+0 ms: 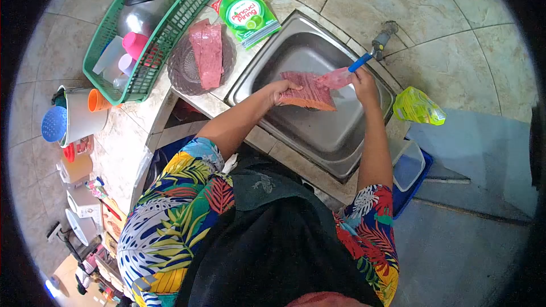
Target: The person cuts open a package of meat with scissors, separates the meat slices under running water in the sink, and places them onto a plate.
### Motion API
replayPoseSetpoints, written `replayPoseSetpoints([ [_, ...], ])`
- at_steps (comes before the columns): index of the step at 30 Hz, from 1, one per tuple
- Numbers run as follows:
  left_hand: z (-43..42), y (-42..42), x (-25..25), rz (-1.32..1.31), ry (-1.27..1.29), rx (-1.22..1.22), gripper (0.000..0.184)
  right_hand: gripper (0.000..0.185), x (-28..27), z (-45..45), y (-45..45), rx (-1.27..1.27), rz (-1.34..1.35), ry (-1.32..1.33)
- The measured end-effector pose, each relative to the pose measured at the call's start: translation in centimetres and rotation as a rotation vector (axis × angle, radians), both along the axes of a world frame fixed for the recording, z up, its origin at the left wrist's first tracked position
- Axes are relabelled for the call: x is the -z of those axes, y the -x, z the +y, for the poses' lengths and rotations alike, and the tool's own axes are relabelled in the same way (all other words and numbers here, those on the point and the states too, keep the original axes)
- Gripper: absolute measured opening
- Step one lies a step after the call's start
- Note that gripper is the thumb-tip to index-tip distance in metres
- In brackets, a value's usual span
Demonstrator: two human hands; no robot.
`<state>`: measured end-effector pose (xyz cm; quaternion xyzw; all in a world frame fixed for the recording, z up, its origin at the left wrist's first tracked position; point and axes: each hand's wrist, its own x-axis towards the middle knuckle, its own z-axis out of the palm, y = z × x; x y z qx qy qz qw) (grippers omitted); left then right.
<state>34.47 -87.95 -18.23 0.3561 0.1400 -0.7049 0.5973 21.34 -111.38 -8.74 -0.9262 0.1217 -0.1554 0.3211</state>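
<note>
A thick slab of pinkish-red raw meat [307, 91], paler along its lower edge, is held over the metal sink [307, 142]. My left hand [282, 90] grips its left end, thumb on top. On the right, my right hand [364, 85] is closed at the end of the tap's blue spout [360, 62], where a pinkish translucent sleeve [336, 78] hangs toward the meat. Part of its fingers is hidden. More raw meat [207, 54] lies across a patterned glass bowl [178, 71] left of the sink.
Behind the bowl stands a green basket [153, 40] of dishes. A green dish soap pouch [248, 16] lies at the sink's back left. The tap [384, 37] comes from the tiled wall; a yellow-green packet [418, 106] sits right of the sink, above a clear container [408, 166].
</note>
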Motion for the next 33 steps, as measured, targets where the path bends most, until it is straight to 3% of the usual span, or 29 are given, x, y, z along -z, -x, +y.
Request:
replayPoseSetpoints([
  [2, -0.1, 0.2, -0.4, 0.0, 0.002, 0.002, 0.037, 0.013, 0.0, -0.1, 0.1, 0.039, -0.003, -0.132],
  [9, 0.0, 0.3, 2.3, 0.035, 0.123, 0.053, 0.041, 0.012, -0.1, -0.1, 0.4, 0.006, -0.021, -0.068],
  [18, 0.0, 0.5, 1.1, -0.002, 0.04, 0.0, 0.032, 0.013, 0.3, -0.3, 0.6, 0.016, -0.061, -0.059],
  [27, 0.8, 0.1, 2.5, 0.003, 0.012, 0.097, 0.038, 0.014, 0.4, -0.3, 0.1, 0.008, -0.082, -0.034],
  [30, 1.1, 0.7, -1.1, -0.056, 0.003, 0.071, 0.036, 0.015, 0.8, -0.9, 0.1, 0.031, -0.028, -0.017],
  [33, 1.4, 0.6, -1.3, -0.067, -0.002, 0.107, 0.035, 0.016, 1.7, -1.6, 0.3, 0.013, -0.009, -0.047],
])
